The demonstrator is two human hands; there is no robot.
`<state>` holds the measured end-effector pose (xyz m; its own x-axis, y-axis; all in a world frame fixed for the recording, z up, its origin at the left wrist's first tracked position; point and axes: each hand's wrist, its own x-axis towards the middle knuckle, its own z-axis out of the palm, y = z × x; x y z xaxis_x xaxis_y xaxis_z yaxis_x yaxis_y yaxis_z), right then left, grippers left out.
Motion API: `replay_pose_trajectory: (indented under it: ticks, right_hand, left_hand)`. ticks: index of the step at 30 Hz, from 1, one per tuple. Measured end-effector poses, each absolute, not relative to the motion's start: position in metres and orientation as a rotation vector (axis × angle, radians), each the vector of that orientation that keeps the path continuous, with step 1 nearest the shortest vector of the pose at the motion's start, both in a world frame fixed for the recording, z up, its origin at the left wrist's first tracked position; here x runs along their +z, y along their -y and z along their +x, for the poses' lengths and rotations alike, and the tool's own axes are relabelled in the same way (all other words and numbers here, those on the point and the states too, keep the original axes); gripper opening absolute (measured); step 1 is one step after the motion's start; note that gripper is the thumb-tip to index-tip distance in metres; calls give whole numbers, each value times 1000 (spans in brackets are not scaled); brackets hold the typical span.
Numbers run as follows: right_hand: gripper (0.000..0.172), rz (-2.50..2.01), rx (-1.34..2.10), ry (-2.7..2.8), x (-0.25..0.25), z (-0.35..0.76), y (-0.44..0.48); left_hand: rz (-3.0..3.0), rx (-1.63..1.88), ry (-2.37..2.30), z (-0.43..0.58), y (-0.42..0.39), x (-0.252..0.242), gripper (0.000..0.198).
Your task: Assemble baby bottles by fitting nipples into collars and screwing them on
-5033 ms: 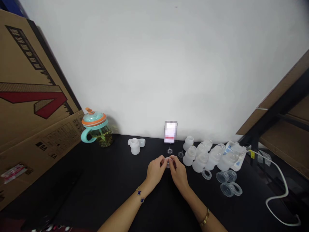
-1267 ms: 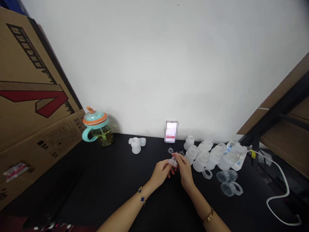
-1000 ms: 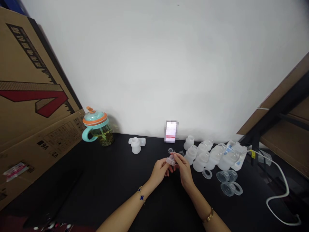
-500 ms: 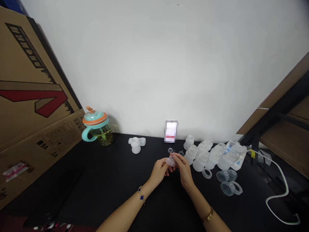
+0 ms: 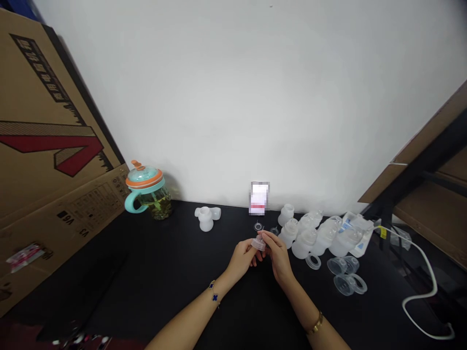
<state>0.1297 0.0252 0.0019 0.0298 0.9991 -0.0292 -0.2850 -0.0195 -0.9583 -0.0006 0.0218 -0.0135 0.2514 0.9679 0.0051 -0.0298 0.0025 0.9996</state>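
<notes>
Between my two hands is a small translucent baby-bottle nipple (image 5: pixel 259 243) with a ridged collar. My left hand (image 5: pixel 241 260) grips the collar's side with thumb and fingers. The fingertips of my right hand (image 5: pixel 279 256) pinch the upper end, partly covering it. Just beyond them on the black table lie a small round part with a thin stem (image 5: pixel 258 226) and a similar dark ring part (image 5: pixel 274 231). Right of my right hand, several white baby bottles (image 5: pixel 303 244) stand close together, most with clear tops.
A clear ring (image 5: pixel 313 261) and clear cups (image 5: pixel 343 284) lie on the right. Left stand a white bottle (image 5: pixel 206 221) with pale parts behind it and a teal-handled tea jug (image 5: pixel 153 197). A blurred upright screen (image 5: pixel 259 198) leans at the wall; a white cable (image 5: pixel 432 277) curls far right.
Both hands keep nearly the same place and hold on the nipple. The whole view has shifted very slightly; nothing on the table has visibly moved.
</notes>
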Motion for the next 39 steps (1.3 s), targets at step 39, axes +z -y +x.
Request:
replay_pose_trajectory:
  ticks: [39]
  right_hand:
    - [43, -1030, 1287, 948, 4, 123, -22]
  left_hand:
    - [1352, 1207, -1197, -9, -23, -9, 37]
